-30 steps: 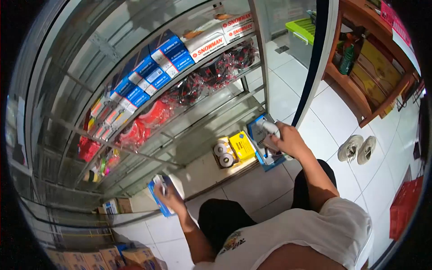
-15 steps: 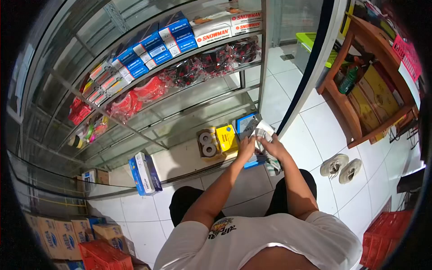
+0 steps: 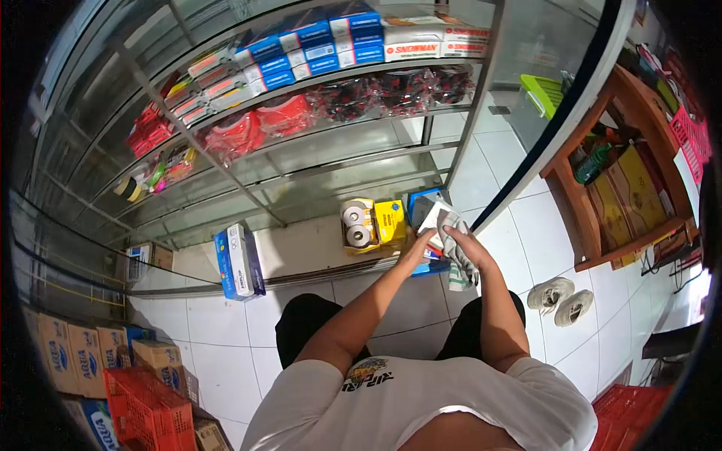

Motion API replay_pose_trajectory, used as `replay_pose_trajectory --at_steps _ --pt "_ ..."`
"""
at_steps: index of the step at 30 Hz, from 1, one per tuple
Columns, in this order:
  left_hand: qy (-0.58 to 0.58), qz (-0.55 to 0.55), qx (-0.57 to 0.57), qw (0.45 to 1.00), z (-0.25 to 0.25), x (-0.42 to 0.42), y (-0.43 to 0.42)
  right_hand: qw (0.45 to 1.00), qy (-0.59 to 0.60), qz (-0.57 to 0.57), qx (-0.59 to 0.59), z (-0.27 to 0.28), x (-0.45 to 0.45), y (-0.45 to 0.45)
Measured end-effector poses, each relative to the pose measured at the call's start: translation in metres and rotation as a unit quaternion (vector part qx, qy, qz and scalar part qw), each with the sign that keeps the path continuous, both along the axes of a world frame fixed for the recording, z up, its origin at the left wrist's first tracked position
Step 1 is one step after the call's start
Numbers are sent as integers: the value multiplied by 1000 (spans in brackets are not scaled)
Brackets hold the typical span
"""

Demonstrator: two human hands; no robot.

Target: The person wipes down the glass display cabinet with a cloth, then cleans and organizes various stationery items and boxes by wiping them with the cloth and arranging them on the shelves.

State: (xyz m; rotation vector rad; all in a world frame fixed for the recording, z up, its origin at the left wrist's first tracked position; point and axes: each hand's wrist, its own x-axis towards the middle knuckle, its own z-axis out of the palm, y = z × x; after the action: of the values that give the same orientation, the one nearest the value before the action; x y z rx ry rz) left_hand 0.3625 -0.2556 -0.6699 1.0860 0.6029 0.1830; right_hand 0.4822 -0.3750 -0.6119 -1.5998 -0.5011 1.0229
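Cabinet's bottom shelf (image 3: pixel 301 252) just beyond your fingers. Striped cloth (image 3: pixel 462 275) bunched in your right hand (image 3: pixel 468 248), end hanging below fingers. Yellow box (image 3: pixel 390 219) just beyond left fingertips. White item (image 3: pixel 435 219) between both hands, gripped by your left hand (image 3: pixel 416 250).

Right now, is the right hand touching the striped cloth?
Touching: the head view shows the right hand gripping the striped cloth, whose end hangs below.

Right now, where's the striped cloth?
In the head view, right of centre: the striped cloth hangs from the right hand, right of the left hand and yellow box.
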Motion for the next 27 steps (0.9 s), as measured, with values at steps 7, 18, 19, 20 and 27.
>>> replay_pose_trajectory --at_steps 7,18,19,20,27 --pt "-216 347 -80 909 -56 -11 63 996 26 5 89 37 -43 28" --pt "12 605 107 789 -19 -133 133 903 -330 -106 -255 -48 -11 38" --pt "35 613 130 779 -23 -133 132 882 -345 -110 -301 -58 -8 38" --pt "59 620 152 767 -25 -132 133 883 -341 -118 -301 -59 -11 38" --pt "212 672 289 648 -35 -123 149 851 -375 4 -368 -40 -13 39"
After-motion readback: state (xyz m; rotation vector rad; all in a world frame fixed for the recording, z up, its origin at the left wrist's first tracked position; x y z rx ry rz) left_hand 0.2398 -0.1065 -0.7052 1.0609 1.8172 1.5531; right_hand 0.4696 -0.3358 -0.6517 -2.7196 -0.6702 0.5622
